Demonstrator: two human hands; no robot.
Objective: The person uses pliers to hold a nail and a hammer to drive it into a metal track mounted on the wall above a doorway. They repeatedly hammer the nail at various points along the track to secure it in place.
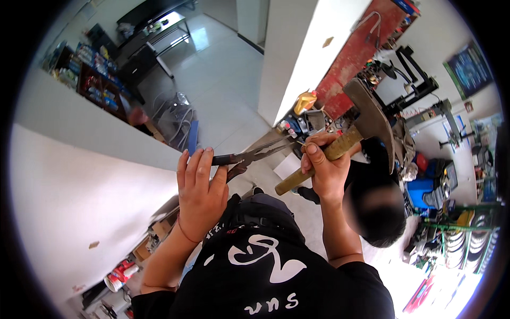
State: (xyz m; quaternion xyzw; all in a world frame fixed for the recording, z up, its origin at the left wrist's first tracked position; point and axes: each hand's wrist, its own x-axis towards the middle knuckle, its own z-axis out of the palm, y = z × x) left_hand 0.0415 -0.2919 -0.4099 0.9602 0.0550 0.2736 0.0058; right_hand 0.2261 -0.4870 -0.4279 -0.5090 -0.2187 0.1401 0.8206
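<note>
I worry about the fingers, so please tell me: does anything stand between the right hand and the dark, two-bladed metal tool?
Nothing visible does. The right hand, closed around the yellowish handle of the dark-headed hammer, is near the tips of the dark, two-bladed metal tool; whether they touch is unclear.

Your fisheye goes black at the corners and bends straight edges near the rim. Lower right is blown out; the pillar (308, 64) clips white on one side. Glare on the floor (223, 80). Your left hand (203, 178) and right hand (328, 169) look fairly sharp; co-worker's head (378, 210) is blurred.
</note>
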